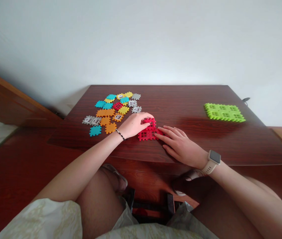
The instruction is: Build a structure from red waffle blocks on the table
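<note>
My left hand (134, 124) curves over a red waffle-style plastic block (149, 125) and grips its upper part. That block stands joined to flat red blocks (147, 135) on the dark wood table (180, 99). My right hand (178, 146) lies to their right, its extended fingertips against the right end of the red blocks. A loose heap of several teal, orange, yellow, grey and red blocks (111, 111) lies just left of my left hand. A flat lime-green block panel (224, 112) lies far to the right.
The table's far edge meets a white wall (141, 39). A reddish wood surface (18, 156) sits lower at left, with a wooden board (8, 99) beyond it. A dark cable (245, 100) shows behind the table's right corner. My knees and patterned shorts fill the bottom.
</note>
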### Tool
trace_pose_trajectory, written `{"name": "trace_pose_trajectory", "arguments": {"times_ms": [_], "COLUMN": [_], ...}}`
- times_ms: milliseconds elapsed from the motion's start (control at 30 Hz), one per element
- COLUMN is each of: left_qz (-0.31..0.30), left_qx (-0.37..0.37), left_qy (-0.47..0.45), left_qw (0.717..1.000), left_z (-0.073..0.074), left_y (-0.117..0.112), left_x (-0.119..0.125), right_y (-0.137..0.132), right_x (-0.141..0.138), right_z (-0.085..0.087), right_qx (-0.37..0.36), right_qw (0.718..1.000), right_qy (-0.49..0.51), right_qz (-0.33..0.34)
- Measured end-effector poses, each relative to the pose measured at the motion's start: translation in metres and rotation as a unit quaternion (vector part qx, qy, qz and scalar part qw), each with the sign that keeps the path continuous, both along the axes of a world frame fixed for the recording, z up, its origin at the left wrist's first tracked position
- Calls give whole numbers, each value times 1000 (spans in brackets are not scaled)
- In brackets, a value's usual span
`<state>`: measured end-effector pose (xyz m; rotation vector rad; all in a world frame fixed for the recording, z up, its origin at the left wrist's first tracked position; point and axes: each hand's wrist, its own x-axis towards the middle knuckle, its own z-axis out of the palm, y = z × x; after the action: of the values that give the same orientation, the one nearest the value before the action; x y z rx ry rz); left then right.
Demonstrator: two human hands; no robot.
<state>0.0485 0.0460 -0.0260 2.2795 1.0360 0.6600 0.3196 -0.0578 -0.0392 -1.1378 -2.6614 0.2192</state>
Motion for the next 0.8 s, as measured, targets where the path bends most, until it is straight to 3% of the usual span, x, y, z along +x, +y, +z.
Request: {"name": "trace_pose_trajectory", "arguments": {"times_ms": [800], "left_qz": [-1], "left_qx": [10], "left_qy": [20], "left_qw": [1000], "left_z": [4], "left_y": [1], "left_x": [9], "right_y": [-1], "right_x": [-3], "right_z": [2], "right_qx": [5], "right_qw": [1000], "right_qy": [1], "right_qz": [0]}}
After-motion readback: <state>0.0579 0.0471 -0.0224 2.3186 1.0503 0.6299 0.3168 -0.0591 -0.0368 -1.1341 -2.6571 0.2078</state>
